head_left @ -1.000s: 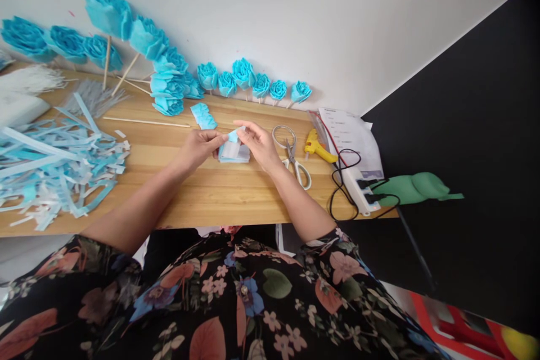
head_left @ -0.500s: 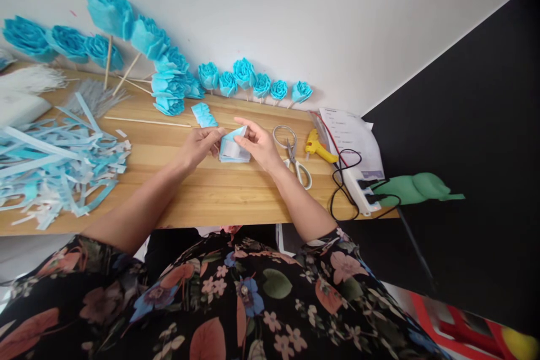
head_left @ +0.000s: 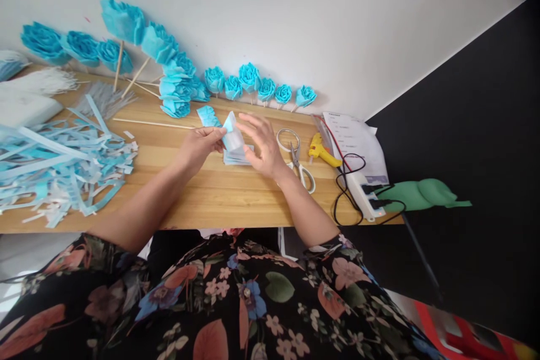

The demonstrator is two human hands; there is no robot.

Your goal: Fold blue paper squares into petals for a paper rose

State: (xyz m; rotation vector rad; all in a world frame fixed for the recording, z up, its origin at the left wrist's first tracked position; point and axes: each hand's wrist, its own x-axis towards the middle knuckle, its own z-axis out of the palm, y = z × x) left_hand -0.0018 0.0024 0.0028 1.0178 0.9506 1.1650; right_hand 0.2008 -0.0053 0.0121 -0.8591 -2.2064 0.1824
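Note:
My left hand (head_left: 201, 146) pinches a folded, pale blue and white piece of thin sheet (head_left: 233, 134), which could be fabric or paper. Close beside its right edge, my right hand (head_left: 264, 143) is open with the fingers spread apart. Beneath the raised piece, a small stack of similar pale blue sheets (head_left: 238, 157) lies on the wooden table (head_left: 211, 202). Just behind my left hand rests a brighter blue folded piece (head_left: 208, 116). To the right of my right hand lie scissors (head_left: 300, 166) with white handles and a roll of tape (head_left: 288, 139).
Blue artificial flowers (head_left: 175, 87) on sticks lean along the wall. A heap of blue and white strips (head_left: 63, 163) covers the left side. On the right are a yellow glue gun (head_left: 323, 150), a power strip (head_left: 365, 197) with black cables, and printed papers (head_left: 356, 143).
My left hand has lifted the folded piece off the stack and tilted it upright. My right hand has let go of it and spread its fingers. The view has shifted slightly.

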